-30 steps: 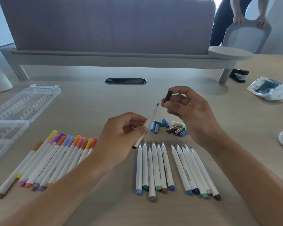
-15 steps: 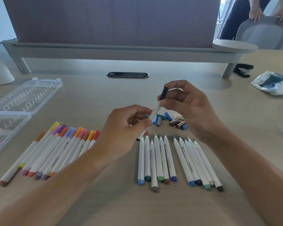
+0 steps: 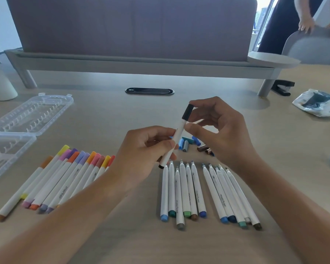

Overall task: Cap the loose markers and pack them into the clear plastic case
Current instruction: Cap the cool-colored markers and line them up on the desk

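My left hand (image 3: 141, 155) grips a white marker (image 3: 174, 140) by its barrel, tilted up to the right. A black cap (image 3: 187, 112) sits on the marker's tip. My right hand (image 3: 223, 130) hovers around the capped end, with finger and thumb close to the marker; I cannot tell whether they press on it. Several uncapped markers (image 3: 185, 191) lie in a row below my hands. Several capped warm-coloured markers (image 3: 65, 176) lie to the left. Loose caps (image 3: 186, 144) lie behind my hands. The clear plastic case (image 3: 23, 122) lies open at the far left.
A desk divider panel (image 3: 133, 29) stands across the back, with a black cable slot (image 3: 149, 91) before it. A white plastic bag (image 3: 318, 102) and a black stapler (image 3: 283, 87) lie at the back right. Another person's hands rest on a grey chair (image 3: 312, 46).
The black cap, held apart from the marker a second ago, now sits on the tip. My right fingers have loosened around it. The view has shifted slightly.
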Motion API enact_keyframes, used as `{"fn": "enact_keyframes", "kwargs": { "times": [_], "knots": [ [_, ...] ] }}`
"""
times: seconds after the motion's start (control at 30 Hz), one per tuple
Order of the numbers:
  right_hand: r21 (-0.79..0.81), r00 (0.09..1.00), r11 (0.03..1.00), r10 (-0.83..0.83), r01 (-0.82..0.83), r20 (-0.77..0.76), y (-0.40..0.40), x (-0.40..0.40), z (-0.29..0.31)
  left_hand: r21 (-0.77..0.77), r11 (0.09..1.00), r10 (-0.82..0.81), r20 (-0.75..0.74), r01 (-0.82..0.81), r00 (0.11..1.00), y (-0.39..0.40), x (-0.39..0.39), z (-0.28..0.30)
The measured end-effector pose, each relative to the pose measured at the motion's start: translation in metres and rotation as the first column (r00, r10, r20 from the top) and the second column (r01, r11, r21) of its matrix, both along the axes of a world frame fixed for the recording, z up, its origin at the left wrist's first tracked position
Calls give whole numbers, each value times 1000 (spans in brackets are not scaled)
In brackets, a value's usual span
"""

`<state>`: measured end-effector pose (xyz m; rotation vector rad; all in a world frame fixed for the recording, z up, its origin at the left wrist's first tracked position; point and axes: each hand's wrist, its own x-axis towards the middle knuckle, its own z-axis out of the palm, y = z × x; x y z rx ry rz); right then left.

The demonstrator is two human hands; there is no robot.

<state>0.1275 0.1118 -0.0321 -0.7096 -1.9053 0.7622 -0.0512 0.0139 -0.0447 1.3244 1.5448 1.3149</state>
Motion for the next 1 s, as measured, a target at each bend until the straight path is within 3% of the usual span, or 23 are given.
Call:
{"fn": "enact_keyframes", "kwargs": {
  "times": [0.13,0.57,0.7,0.8,0.9,1.0],
  "knots": [
    [42,998,998,-57,55,41,-1,-2,-1,30,999,30,-37,-29,999,0,1,1],
    [27,999,999,44,-44,16,-7,-3,-1,88,994,76,-77,-69,994,-2,-1,-2],
    [86,998,996,-9,4,60,-15,-8,1,129,990,73,-67,-64,995,-5,1,3],
    [44,996,996,-80,78,41,-17,-10,14,144,989,53,-69,-43,996,-8,14,10],
    [-100,975,984,-125,145,186,-12,12,31,117,993,-2,-65,10,998,-10,28,15],
    [-161,897,955,-165,249,411,-16,54,32,99,995,4,-41,0,999,-14,38,21]
  ]
}}
